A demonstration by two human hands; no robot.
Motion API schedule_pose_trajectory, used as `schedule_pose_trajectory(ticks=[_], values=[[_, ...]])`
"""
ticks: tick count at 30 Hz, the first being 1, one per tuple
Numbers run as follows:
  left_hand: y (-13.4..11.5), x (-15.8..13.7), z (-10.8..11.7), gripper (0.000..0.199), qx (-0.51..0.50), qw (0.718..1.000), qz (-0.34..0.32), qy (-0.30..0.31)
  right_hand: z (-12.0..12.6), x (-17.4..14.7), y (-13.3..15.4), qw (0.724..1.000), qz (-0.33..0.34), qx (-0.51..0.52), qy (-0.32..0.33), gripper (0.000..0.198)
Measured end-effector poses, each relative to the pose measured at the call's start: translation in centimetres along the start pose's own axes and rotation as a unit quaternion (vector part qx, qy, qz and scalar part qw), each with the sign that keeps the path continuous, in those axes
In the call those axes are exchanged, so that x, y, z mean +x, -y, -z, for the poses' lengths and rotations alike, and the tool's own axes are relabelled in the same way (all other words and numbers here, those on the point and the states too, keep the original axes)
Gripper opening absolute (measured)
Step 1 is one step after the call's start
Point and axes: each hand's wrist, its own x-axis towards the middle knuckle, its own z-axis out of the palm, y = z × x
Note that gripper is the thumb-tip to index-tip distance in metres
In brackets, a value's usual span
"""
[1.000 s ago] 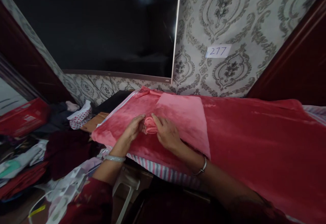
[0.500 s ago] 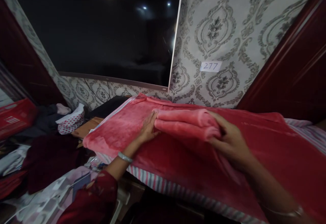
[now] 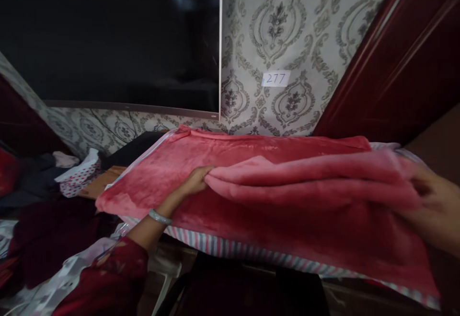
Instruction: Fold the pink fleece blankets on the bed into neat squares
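Note:
A plush red-pink blanket [image 3: 305, 186] is held up between my hands, its upper part folded into two thick layers stretched left to right. My left hand [image 3: 199, 180], with a bangle on the wrist, pinches the narrow left end of the fold. At the far right my right hand [image 3: 434, 201] grips the other end of the layers; it is partly blurred and its fingers are mostly hidden behind the cloth. More plush red fabric [image 3: 158, 177] lies spread flat under and behind the fold. A striped cloth edge [image 3: 215, 245] shows along the front below it.
A large dark television [image 3: 118, 42] and a paper label [image 3: 276, 78] reading 277 are on the patterned wall behind. To the left lie a polka-dot cloth bag [image 3: 77, 177], a brown flat item [image 3: 102, 184] and dark clothes [image 3: 53, 239]. A dark red door frame [image 3: 359, 76] rises at right.
My right hand has moved far to the right, drawing the short fold out long and taut. My left hand has closed from lying flat to pinching the fold's end. The view has shifted right.

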Motion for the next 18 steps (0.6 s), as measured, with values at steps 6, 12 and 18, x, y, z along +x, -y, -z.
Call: schedule_pose_trajectory(ticks=[6, 12, 18], values=[[-5.2, 6.3, 3.4, 0.019, -0.036, 0.994, 0.015, -0.107, -0.3, 7.1, -1.0, 0.992, -0.020, -0.028, -0.124, 0.044], [-10.8, 11.8, 8.3, 0.006, 0.199, 0.919, -0.129, -0.315, -1.5, 13.5, -2.2, 0.963, 0.023, -0.101, -0.251, 0.016], [-6.1, 5.0, 7.1, 0.035, 0.407, 0.873, -0.099, -0.251, -4.5, 5.9, -6.3, 0.953, 0.121, -0.141, -0.239, 0.026]])
